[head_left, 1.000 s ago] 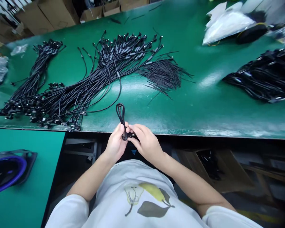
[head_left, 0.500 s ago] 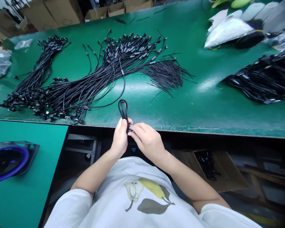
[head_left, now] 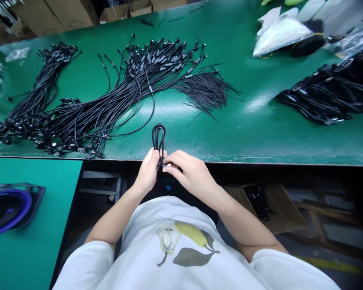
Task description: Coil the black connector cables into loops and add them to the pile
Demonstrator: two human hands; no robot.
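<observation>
A looped black cable [head_left: 159, 135] stands up out of my left hand [head_left: 148, 171], whose thumb and fingers are closed round it at the front edge of the green table [head_left: 254, 141]. My right hand [head_left: 191, 171] is just right of the coil, its thumb and index finger pinched near the lower end of the cable at a small, light-coloured piece. Behind the coil lies a large spread of black cables [head_left: 109, 104] with grey sleeves. To the right of that spread is a pile of thin black ties [head_left: 204, 90].
Another cable bundle [head_left: 45, 84] lies at the left, and coiled cables [head_left: 326, 94] at the right. White bags [head_left: 281, 34] are at the back right. A purple-rimmed round object [head_left: 9, 211] sits on the lower left table. An open carton [head_left: 282, 209] is below.
The view has shifted slightly. The coil's loops have opened wider, and my right hand's fingers have drawn a little away from my left hand.
</observation>
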